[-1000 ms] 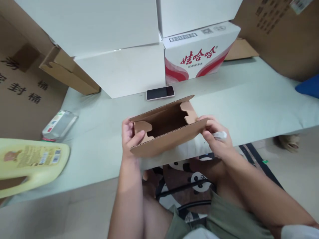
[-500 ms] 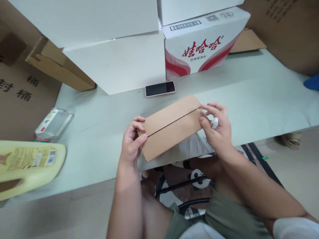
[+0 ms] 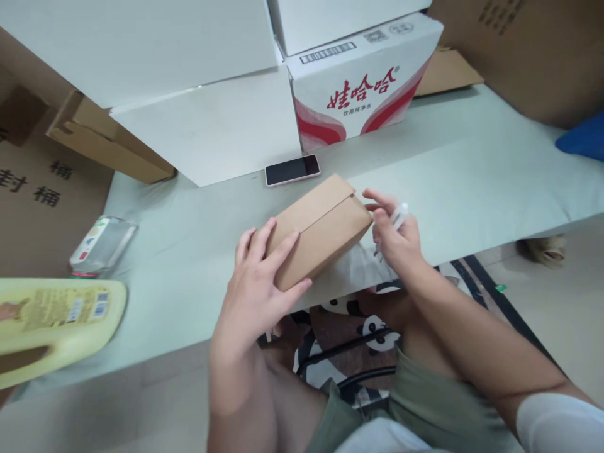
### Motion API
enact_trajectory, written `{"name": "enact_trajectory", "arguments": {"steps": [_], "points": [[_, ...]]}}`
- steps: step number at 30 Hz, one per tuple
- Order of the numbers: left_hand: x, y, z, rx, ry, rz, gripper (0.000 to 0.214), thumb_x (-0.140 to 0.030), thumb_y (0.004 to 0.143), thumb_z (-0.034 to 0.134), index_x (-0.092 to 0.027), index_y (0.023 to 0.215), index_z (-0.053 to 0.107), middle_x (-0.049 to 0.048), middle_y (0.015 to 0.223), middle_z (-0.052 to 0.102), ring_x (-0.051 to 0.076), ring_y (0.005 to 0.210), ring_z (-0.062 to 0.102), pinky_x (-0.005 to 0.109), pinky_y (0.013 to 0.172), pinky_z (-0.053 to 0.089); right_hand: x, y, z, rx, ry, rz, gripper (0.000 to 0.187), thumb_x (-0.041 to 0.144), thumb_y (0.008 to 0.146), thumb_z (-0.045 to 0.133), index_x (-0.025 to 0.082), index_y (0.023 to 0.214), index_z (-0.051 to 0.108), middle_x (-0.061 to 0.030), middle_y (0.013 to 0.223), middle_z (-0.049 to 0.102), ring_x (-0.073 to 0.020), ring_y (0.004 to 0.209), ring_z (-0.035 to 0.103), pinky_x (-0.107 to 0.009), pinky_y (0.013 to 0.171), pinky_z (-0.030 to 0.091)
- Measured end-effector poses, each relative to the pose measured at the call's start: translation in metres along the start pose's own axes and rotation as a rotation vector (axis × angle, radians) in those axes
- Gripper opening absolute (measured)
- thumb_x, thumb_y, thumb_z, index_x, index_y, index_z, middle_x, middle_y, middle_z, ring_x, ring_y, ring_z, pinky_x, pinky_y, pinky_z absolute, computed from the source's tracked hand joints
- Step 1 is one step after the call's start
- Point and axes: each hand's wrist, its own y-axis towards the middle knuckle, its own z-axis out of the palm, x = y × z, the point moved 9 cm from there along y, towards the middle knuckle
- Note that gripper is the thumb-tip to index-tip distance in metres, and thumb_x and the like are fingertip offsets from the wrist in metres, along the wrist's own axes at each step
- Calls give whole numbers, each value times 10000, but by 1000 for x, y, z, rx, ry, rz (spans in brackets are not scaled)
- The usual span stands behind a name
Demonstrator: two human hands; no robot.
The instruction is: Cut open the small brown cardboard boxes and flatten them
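Left hand (image 3: 255,283), fingers fanned, lies across the flaps of the small brown carton (image 3: 325,233) at the front of the bench (image 3: 491,170); right hand (image 3: 399,245) grasps a slender white tool (image 3: 401,214), possibly a pen or cutter. Best kept: flaps flush, tool tip clear of fingers. Behind, the phone (image 3: 292,170) and white boxes (image 3: 202,132) limit room; the yellow jug (image 3: 106,321) sits well apart.

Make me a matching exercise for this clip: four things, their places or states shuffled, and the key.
1. left hand
2. right hand
3. phone
4. jug

A. holding a white object
B. pale yellow, at the picture's left edge
C. fingers spread on the small carton
D. flat beside a white box

Pairs: 1-C, 2-A, 3-D, 4-B
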Motion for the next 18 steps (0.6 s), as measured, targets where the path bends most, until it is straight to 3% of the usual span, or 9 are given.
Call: {"name": "enact_trajectory", "arguments": {"steps": [3, 6, 8, 10, 12, 14, 16, 18], "points": [[32, -3, -19, -79, -160, -77, 754, -446, 610, 911, -337, 1319, 676, 77, 1591, 444, 455, 1480, 289, 669, 1215, 186, -26, 3, -14, -92, 167, 184, 418, 623, 871, 585, 255, 1016, 720, -74, 914, 711, -241, 871, 706, -294, 499, 509], [86, -14, -36, -303, -585, -258, 737, -421, 590, 923, -292, 1275, 684, 79, 1476, 568, 373, 1410, 455, 483, 1162, 394, -40, 4, -4, 20, 308, 313, 508, 686, 857, 485, 231, 863, 709, -54, 716, 663, -217, 693, 677, -319, 526, 519], [121, -23, -26, -425, -942, -418, 681, -501, 589, 894, -256, 1192, 697, 73, 1225, 707, 306, 1140, 650, 394, 936, 557, -41, 2, 6, 115, 345, 349, 637, 755, 867, 354, 230, 791, 705, -46, 592, 612, -213, 577, 632, -361, 559, 531], [139, -28, -7, -487, -1116, -559, 559, -546, 621, 854, -212, 1045, 711, 65, 991, 744, 258, 928, 703, 358, 781, 585, -36, 0, 15, 179, 354, 343, 747, 796, 870, 233, 232, 770, 712, -57, 552, 605, -235, 559, 630, -399, 583, 538], [141, -27, 17, -458, -1203, -663, 492, -526, 653, 835, -204, 1005, 714, 68, 952, 748, 248, 877, 714, 363, 752, 590, -27, -3, 27, 247, 356, 293, 770, 787, 873, 204, 237, 834, 742, -106, 753, 731, -293, 779, 720, -452, 694, 574], [132, -22, 39, -407, -1294, -749, 440, -506, 670, 825, -206, 975, 721, 79, 946, 750, 244, 832, 716, 357, 702, 590, -16, -8, 40, 338, 333, 202, 732, 754, 888, 225, 266, 973, 765, -104, 1203, 746, -335, 1173, 676, -517, 888, 569], [118, -16, 60, -317, -1395, -811, 406, -517, 719, 786, -214, 982, 724, 87, 946, 750, 236, 794, 710, 340, 631, 579, -7, -15, 53, 428, 293, 107, 687, 740, 906, 248, 322, 1142, 739, -16, 1531, 552, -322, 1436, 487, -554, 1066, 489], [104, -10, 78, -188, -1480, -841, 404, -527, 769, 730, -210, 1019, 718, 94, 952, 748, 233, 771, 705, 327, 578, 562, 0, -21, 59, 473, 252, 44, 693, 769, 901, 264, 364, 1279, 679, 53, 1649, 386, -295, 1537, 342, -547, 1182, 390]]}}
